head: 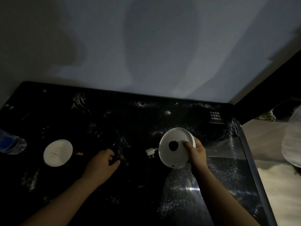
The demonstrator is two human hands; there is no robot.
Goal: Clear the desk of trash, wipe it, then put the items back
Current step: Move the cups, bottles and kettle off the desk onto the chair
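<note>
— What sits at the far left of the frame?

— A clear water bottle (11, 144), cut off by the edge, on the black counter (146, 185). Just right of it is a white mug (57, 152) with a brown handle, seen from above.

— And the left hand (102, 162)?

— Left of centre, fingers curled at the near rim of a dark round vessel (107, 136) (too dim to tell whether it grips or only touches).

— Right of centre?

— A white plug (149, 152) lies on the counter, just left of the white kettle base (172, 154). The right hand (197, 152) is clamped on the base's right edge and holds it tilted, one finger across its face beside the black hub.

— Farther right?

— A small sign (215, 117) with white characters at the counter's upper right corner, and pale cloth (293, 136) at the frame's right edge. White specks dot the counter.
</note>
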